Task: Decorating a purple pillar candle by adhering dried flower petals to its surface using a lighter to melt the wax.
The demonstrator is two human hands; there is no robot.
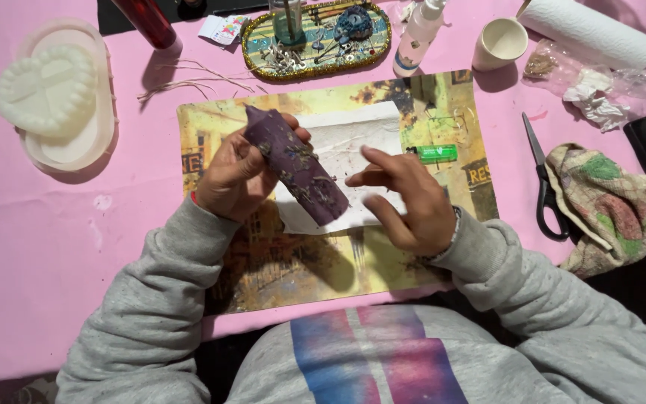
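- A pink cloth covers the desk (39, 284), and a glossy yellow picture placemat (428, 105) lies in the middle of it with a white sheet of paper (353, 138) on top.
- A green plastic lighter (435, 153) rests on the placemat just beside the paper's right edge.
- Black-handled scissors (543, 187) lie to the right of the placemat, next to a crumpled patterned cloth rag (611, 206).
- At the far edge stand a white paper cup (499, 42), a clear spray bottle (418, 34), a roll of white paper towel (592, 30) and an oval glitter-edged tray (315, 34) filled with small metal bits.
- A white heart-shaped mould (46, 90) sits on a pale oval dish (95, 138) at the far left, with loose strands of pale wick string (188, 82) between it and the placemat.
- Nothing lies between the two hands apart from the candle itself.
- The left hand (233, 179) has its grip clamped on a dark purple pillar candle studded with dried flower bits (297, 164), fingers wrapped behind it and the thumb on its upper part.
- The candle is held above the paper, tilted, its upper end to the far left and its lower end pointing down to the right.
- The right hand (409, 202) hovers just beside the candle's lower end, its grip apart and holding nothing, fingers spread and partly blurred, forefinger reaching towards the candle.
- Both forearms wear grey sweatshirt sleeves (143, 299).
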